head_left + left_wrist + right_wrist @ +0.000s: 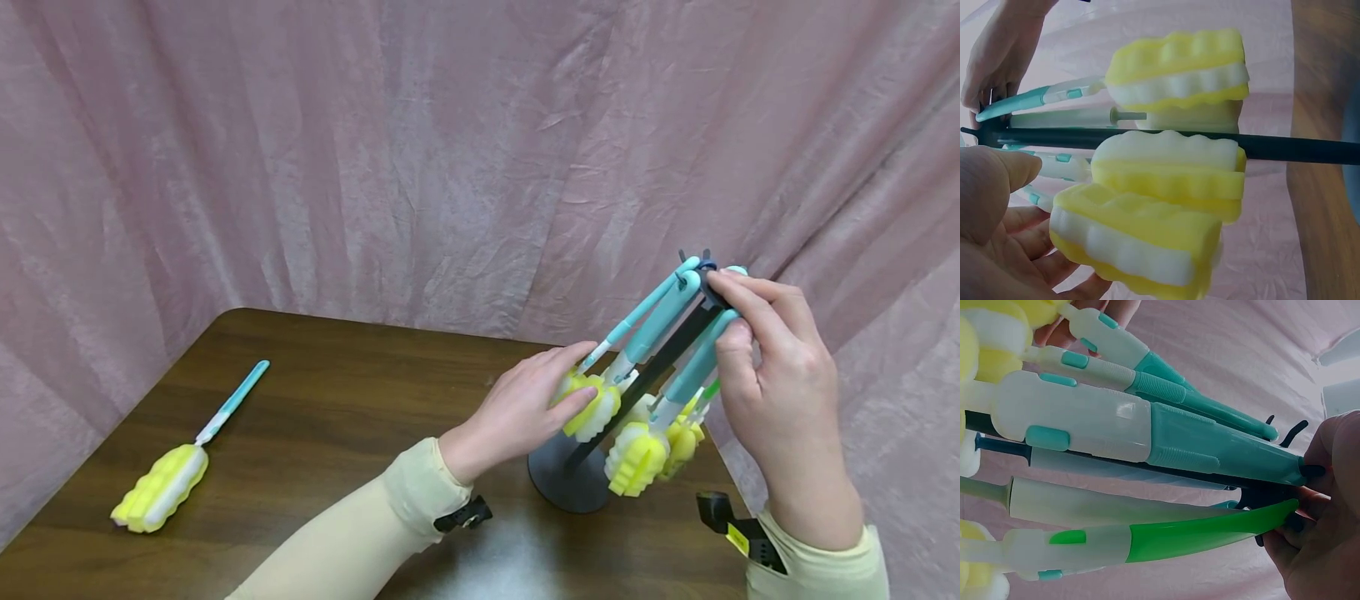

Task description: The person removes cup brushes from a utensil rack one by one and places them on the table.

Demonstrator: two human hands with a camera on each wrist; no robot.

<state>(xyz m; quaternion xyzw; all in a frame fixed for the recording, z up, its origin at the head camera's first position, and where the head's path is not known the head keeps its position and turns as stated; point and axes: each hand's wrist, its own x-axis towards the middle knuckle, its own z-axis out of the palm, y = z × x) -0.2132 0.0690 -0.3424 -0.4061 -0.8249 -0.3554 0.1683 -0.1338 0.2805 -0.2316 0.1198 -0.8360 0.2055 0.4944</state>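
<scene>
Several sponge bottle brushes with yellow-and-white heads (1135,244) hang by their handles around a black stand (667,346). My right hand (783,367) grips the stand's hooked top, thumb and fingertips close against the handle ends. In the right wrist view, a green handle (1210,531) and a wide teal handle (1229,444) run up to those fingers. My left hand (528,400) reaches to the near left brushes, fingers extended behind and thumb at a sponge head (596,408). The left wrist view has its fingers spread beside the lowest brush, partly hidden by it.
Another bottle brush (161,487) with a teal-and-white handle lies on the left of the brown wooden table (315,383). The stand's round black base (562,483) rests near the table's right edge. A pink curtain (450,167) hangs behind.
</scene>
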